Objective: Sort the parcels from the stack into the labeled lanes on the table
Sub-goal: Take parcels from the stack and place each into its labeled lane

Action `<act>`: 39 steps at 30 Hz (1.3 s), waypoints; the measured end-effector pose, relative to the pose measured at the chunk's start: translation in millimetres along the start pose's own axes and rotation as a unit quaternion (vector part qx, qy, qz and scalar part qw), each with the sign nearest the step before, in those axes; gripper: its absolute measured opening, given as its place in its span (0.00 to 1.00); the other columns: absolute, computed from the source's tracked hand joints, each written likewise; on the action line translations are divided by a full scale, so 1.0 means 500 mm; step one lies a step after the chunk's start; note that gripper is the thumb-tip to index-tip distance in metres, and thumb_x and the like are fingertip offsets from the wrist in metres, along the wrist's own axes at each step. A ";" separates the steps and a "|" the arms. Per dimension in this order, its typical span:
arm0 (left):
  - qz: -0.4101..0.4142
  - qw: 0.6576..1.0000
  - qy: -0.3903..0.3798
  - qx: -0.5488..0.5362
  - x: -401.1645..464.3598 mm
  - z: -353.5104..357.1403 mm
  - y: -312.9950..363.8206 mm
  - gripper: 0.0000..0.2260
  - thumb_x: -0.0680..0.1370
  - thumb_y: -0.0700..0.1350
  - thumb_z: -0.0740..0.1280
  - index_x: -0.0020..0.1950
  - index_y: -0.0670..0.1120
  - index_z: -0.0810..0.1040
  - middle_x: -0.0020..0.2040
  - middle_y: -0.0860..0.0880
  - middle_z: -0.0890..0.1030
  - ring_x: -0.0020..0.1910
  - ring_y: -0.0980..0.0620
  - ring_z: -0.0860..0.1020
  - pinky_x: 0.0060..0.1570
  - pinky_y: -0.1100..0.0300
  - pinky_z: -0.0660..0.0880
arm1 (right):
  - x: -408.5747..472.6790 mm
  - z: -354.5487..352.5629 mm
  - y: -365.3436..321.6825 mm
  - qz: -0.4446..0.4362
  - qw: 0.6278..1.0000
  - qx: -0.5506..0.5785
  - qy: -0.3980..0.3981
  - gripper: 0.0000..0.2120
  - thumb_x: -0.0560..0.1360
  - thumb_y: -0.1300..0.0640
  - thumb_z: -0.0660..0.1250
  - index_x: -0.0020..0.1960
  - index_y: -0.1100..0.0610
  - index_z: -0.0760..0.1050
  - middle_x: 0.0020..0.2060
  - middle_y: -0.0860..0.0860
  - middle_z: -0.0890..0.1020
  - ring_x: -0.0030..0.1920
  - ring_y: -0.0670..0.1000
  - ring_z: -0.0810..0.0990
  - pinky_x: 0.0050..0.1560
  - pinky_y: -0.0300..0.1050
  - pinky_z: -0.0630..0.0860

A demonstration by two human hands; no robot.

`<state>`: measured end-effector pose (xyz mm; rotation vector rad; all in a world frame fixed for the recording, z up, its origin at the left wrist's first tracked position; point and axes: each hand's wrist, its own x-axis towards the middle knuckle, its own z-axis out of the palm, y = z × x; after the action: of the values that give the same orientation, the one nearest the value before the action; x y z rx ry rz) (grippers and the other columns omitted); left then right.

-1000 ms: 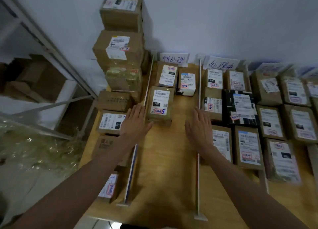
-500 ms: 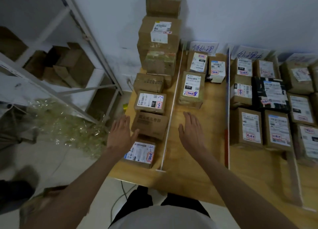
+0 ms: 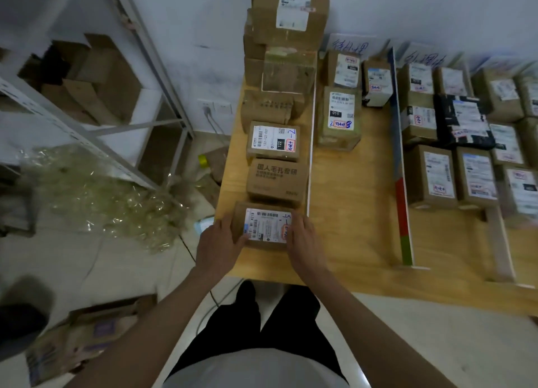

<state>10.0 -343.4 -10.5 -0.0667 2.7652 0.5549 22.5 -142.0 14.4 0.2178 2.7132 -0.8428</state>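
Presently both hands sit on the nearest parcel (image 3: 266,226), a small brown box with a white shipping label on top, at the near left corner of the wooden surface (image 3: 358,227); left hand (image 3: 217,246) holds its left end, fingers (image 3: 230,227) curled over the edge; right hand (image 3: 304,242) holds its right end, fingers wrapped onto the label's red-marked corner; box lies flat, bottom on the wood as far as can be told.

Beyond it, in the same left strip, a plain printed carton (image 3: 276,180) just behind, nearly touching; then a labeled carton (image 3: 273,143) with a black "122" patch and blue handwriting; then a blurred brown box, then the tall stack (image 3: 286,38) against the wall, top box bearing a white label.

White divider rail (image 3: 311,143) runs along the right side of this strip; second rail (image 3: 400,169), with red and green sections near its front end, lies further right; between the two, three parcels near the wall: a large one (image 3: 339,116) marked "010", and two smaller ones behind it; handwritten lane sign (image 3: 349,46) stands at the wall above them, script blurred.

Right of the second rail, many labeled boxes packed in rows, one black-wrapped parcel (image 3: 464,122) among them; another sign (image 3: 426,58) behind.

Left of the surface: metal shelving (image 3: 96,143) with flattened cardboard, crumpled clear plastic wrap (image 3: 102,195) on the floor, wall socket with cable.
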 end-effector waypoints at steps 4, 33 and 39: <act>-0.014 0.999 -0.007 -0.030 0.005 0.003 -0.014 0.29 0.78 0.60 0.64 0.73 0.46 0.65 0.59 0.44 0.80 0.53 0.43 0.79 0.47 0.51 0.75 | -0.002 0.022 -0.022 0.009 0.999 -0.036 -0.015 0.20 0.83 0.62 0.54 0.74 0.58 0.62 0.72 0.52 0.65 0.58 0.58 0.77 0.52 0.54 0.75; -0.133 0.919 -0.033 -0.369 0.024 -0.017 -0.095 0.20 0.71 0.48 0.77 0.55 0.53 0.70 0.51 0.55 0.78 0.50 0.55 0.77 0.47 0.63 0.73 | 0.041 0.107 -0.107 0.077 0.976 0.080 -0.185 0.21 0.81 0.50 0.65 0.69 0.60 0.70 0.62 0.55 0.80 0.59 0.54 0.80 0.50 0.41 0.76; -0.086 0.952 -0.022 -0.293 0.017 -0.073 -0.098 0.21 0.73 0.56 0.74 0.61 0.50 0.75 0.49 0.57 0.79 0.42 0.64 0.76 0.37 0.74 0.69 | 0.032 0.068 -0.140 0.067 0.972 0.130 -0.186 0.16 0.81 0.53 0.64 0.65 0.61 0.75 0.58 0.55 0.83 0.57 0.53 0.82 0.54 0.45 0.80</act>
<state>-3.7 -402.6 0.5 -0.4180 2.4233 1.2833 -0.6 -217.7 19.7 0.2648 2.2136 -1.0783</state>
